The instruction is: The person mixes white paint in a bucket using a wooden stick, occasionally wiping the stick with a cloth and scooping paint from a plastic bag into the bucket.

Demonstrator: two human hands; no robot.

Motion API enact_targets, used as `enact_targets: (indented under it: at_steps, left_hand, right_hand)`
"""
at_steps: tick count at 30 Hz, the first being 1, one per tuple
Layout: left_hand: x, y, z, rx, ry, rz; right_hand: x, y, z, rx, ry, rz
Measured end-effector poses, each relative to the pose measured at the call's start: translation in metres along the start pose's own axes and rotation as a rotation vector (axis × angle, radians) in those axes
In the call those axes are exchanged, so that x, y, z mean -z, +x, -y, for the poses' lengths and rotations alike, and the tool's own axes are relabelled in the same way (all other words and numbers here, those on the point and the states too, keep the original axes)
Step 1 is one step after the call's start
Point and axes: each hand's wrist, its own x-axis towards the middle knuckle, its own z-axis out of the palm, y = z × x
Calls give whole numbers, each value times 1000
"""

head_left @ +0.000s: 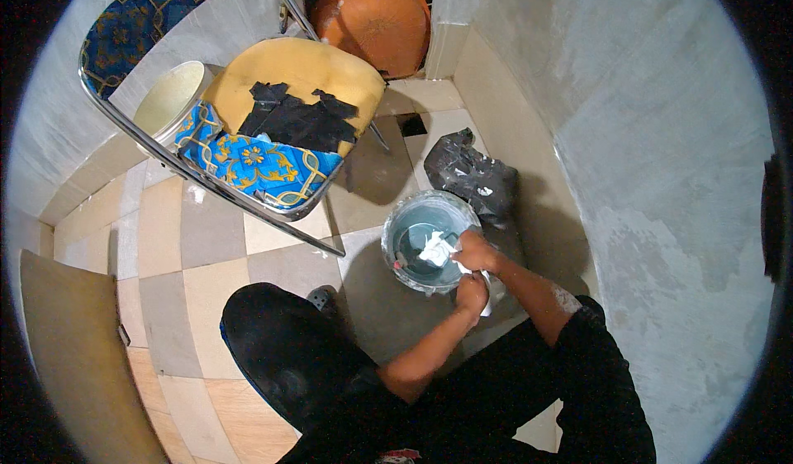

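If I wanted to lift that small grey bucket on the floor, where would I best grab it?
Probably by the rim of the bucket on its far left side, coming straight down from above. It stands upright with its mouth open, and that part of the rim is bare. The near right side is taken: the right hand holds a white cloth over it, with the left hand just below.

One chair, three round vessels, two hands.

At centre sits one grey bucket [425,241] with one white cloth [436,249] in it, and two hands, left hand [472,292] and right hand [477,251], meet at its rim. One black plastic bag [472,175] lies just above it. Upper left: one metal-framed chair [273,125], one cream bucket [171,96]. Top centre: one orange basin [376,22].
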Motion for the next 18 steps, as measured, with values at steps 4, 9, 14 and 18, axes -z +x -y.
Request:
enact_targets:
  at_steps: [4,9,14,18]
  left_hand:
    - [6,-6,-1,-57,-4,7]
    - [15,-2,-1,-18,-82,123]
    - [15,-9,-9,14,30,37]
    - [14,-13,-19,-26,79,7]
  right_hand:
    - [0,2,6,-1,-23,-37]
    - [0,19,7,-2,-100,-104]
    - [0,25,-1,-9,-102,-124]
    - [4,21,-19,23,-121,-152]
